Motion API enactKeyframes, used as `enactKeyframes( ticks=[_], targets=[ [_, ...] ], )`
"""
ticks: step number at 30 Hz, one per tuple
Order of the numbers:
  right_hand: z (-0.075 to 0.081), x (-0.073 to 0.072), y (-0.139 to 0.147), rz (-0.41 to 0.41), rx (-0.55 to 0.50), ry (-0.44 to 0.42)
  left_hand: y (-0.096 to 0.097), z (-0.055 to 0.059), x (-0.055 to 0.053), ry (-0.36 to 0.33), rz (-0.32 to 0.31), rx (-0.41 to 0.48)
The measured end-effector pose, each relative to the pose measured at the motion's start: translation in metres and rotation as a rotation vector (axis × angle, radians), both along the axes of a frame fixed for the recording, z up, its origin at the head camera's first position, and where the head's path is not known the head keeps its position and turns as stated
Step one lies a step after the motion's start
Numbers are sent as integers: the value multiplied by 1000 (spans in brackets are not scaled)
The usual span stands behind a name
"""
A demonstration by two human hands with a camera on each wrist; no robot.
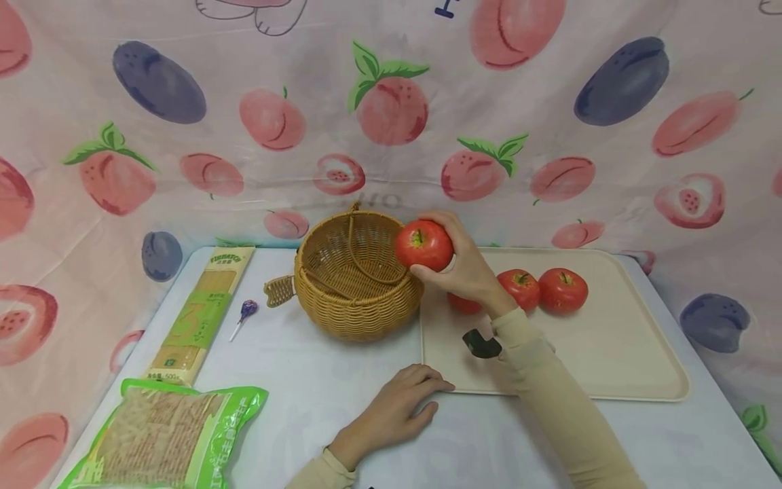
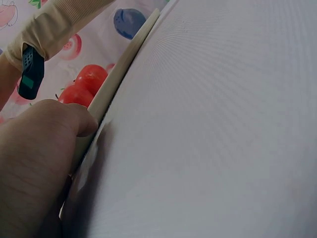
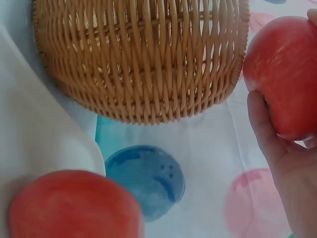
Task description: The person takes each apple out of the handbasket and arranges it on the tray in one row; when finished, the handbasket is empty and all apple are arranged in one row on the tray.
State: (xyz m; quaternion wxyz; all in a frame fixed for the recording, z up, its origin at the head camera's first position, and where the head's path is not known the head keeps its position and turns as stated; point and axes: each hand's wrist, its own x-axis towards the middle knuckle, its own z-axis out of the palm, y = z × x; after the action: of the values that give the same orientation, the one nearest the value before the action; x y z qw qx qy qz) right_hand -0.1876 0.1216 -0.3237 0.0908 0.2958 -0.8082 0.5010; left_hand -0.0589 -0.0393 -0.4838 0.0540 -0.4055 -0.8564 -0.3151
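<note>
My right hand (image 1: 457, 257) grips a red apple (image 1: 424, 246) just above the right rim of a wicker basket (image 1: 360, 316). In the right wrist view the held apple (image 3: 285, 77) has fingers on its far side and the thumb across it, beside the woven wall (image 3: 143, 59). My left hand (image 1: 400, 406) lies on the table by the near left corner of a beige tray (image 1: 611, 353), its fingertips touching the tray's edge. On the tray sit more apples, one at the far right (image 1: 563, 291), another beside it (image 1: 519, 288), and one partly hidden behind my right wrist (image 1: 466, 303).
Left of the basket lies a lollipop (image 1: 247, 311). Farther left is a pack of noodles (image 1: 201, 312), with a green-edged bag (image 1: 161, 435) in front of it. A fruit-printed cloth (image 1: 391, 170) hangs behind the table.
</note>
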Motion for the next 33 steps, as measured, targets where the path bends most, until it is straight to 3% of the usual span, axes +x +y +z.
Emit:
enactKeyframes(
  ticks=[13,24,28,33],
  targets=[
    [-14,3,20,-95,-30,-62,-1,0,1,4,1,3],
    [-23,10,37,-126,-92,-123,-2,2,0,9,-2,6],
    [-30,14,45,-162,-85,-133,-1,2,0,5,-5,6],
    [-51,11,62,-223,-78,-168,-1,1,0,-12,-7,6]
  ],
)
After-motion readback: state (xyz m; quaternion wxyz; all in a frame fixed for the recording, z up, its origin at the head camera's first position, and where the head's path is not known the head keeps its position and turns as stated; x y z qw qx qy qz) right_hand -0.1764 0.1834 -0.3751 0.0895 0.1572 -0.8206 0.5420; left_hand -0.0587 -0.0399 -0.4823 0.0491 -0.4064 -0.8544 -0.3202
